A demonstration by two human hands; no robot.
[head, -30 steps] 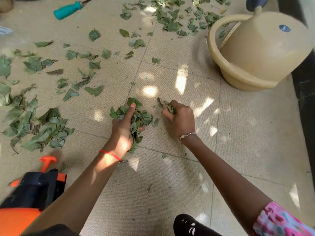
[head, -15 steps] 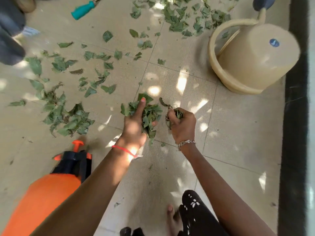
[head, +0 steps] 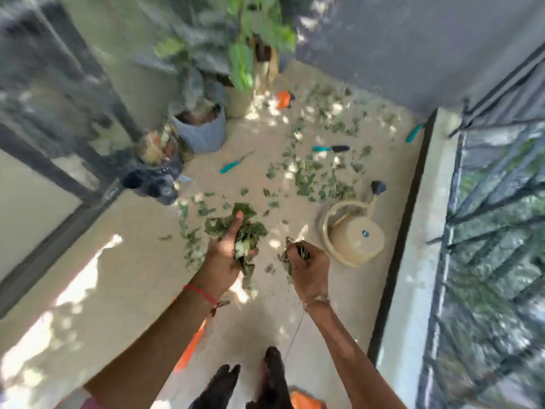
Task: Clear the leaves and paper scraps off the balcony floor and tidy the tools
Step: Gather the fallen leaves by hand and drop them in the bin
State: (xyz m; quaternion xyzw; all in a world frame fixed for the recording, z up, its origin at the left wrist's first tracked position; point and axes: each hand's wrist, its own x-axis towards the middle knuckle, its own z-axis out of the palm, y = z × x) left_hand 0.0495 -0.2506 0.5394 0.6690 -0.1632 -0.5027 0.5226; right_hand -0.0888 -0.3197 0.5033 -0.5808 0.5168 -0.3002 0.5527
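**Leaf Handfuls Held Above Floor: Spill Risk**

The left hand [head: 225, 256] was clamped around a large leaf bunch [head: 246, 228]. The right hand [head: 309, 271] was curled tight on a smaller clump [head: 300, 250]. The large bunch overhung the palm at 12 and 6 o'clock, so loose pieces would likely fall onto the floor [head: 141, 276] during carrying. Scattered leaves [head: 309, 178] lay well apart, at 12 to 1 o'clock of both hands. A teal-handled tool [head: 328, 148] lay beyond them at 12 o'clock.
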